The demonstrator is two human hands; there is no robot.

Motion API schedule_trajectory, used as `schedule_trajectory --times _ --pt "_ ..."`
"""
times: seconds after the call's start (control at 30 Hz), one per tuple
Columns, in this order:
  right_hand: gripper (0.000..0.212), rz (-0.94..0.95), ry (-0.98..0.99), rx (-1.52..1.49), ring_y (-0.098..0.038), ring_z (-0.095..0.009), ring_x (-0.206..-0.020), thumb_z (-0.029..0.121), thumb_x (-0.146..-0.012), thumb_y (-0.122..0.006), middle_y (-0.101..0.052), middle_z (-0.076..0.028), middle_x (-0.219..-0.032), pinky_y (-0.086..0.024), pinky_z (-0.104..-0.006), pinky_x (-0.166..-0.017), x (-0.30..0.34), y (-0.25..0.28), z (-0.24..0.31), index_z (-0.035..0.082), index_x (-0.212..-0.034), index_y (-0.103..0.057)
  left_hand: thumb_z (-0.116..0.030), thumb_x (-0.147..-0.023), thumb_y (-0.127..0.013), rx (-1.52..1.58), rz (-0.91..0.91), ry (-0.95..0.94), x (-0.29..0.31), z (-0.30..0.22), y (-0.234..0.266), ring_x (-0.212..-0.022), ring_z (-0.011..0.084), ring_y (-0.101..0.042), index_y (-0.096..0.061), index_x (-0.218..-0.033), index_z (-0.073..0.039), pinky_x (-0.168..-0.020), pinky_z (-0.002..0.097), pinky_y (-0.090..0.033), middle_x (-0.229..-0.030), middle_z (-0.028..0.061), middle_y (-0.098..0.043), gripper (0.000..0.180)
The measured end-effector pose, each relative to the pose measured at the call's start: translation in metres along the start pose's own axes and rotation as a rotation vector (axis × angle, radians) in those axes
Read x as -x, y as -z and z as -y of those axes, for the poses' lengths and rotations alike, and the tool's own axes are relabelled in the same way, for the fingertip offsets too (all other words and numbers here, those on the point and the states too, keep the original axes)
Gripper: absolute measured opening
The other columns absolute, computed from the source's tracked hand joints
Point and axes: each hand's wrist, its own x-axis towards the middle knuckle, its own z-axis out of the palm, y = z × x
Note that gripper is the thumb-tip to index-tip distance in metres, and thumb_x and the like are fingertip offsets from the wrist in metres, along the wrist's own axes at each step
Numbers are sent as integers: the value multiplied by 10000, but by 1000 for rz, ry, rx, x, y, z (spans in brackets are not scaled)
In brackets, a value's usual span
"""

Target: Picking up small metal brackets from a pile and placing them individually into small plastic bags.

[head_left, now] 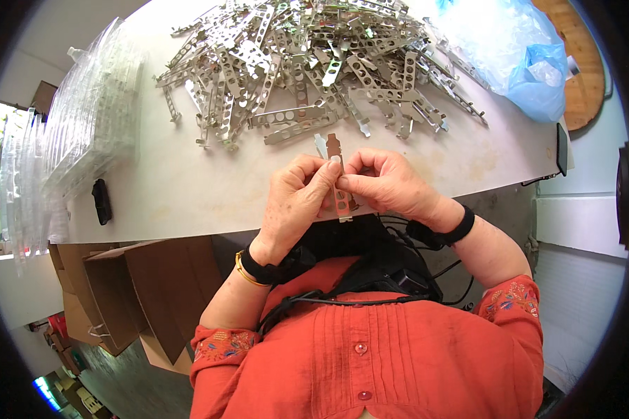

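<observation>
My left hand point(292, 195) is closed, its thumb and fingers pinching slim perforated metal brackets point(342, 202) near the table's front edge. They look like expansion-slot brackets held upright; two tips show above my fingers, one dull and one brighter. From the other side, my right hand point(393, 183) pinches the same brackets with thumb and forefinger. How many pieces lie between my fingers is partly hidden. Just beyond my hands, a large heap of similar metal brackets point(262, 87) spreads over the far part of the white table point(189, 188).
Clear plastic trays point(94, 105) are stacked at the left, with a small black object point(101, 201) beside them. A blue plastic bag point(538, 84) lies at the far right near a round wooden stool point(586, 77). Cardboard boxes point(175, 286) stand below the table's left front edge.
</observation>
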Motion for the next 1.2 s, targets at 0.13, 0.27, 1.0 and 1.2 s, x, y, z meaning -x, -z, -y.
schedule_trajectory --times 0.13,0.27,1.0,1.2 --pt "169 39 -18 -61 -479 -25 -500 204 -934 -721 -635 20 -714 -344 -187 -428 3 3 3 79 -894 -614 -313 -1054 -552 60 2 1 -1 4 0 -561 37 -490 -682 -957 -13 -502 208 -380 -649 -27 -567 341" --pt "159 80 -10 -110 -499 -33 -496 199 -938 -711 -598 29 -662 -341 -188 -418 3 7 -2 93 -908 -595 -299 -1053 -552 146 -36 56 -2 5 -2 -561 42 -492 -648 -953 -26 -503 201 -384 -643 -28 -551 306" --pt "158 39 56 -245 -547 -54 -496 166 -993 -619 -633 -22 -810 -413 -200 -389 -2 10 -5 71 -1029 -498 -211 -985 -638 428 42 230 -10 -11 11 -450 48 -460 -631 -985 -21 -382 194 -325 -741 19 -619 190" --pt "171 37 8 -211 -554 -56 -492 175 -991 -621 -635 -20 -809 -431 -198 -385 -2 9 -2 73 -1033 -492 -224 -994 -627 476 23 236 -16 -8 11 -439 50 -459 -626 -950 -35 -378 197 -324 -739 23 -620 194"
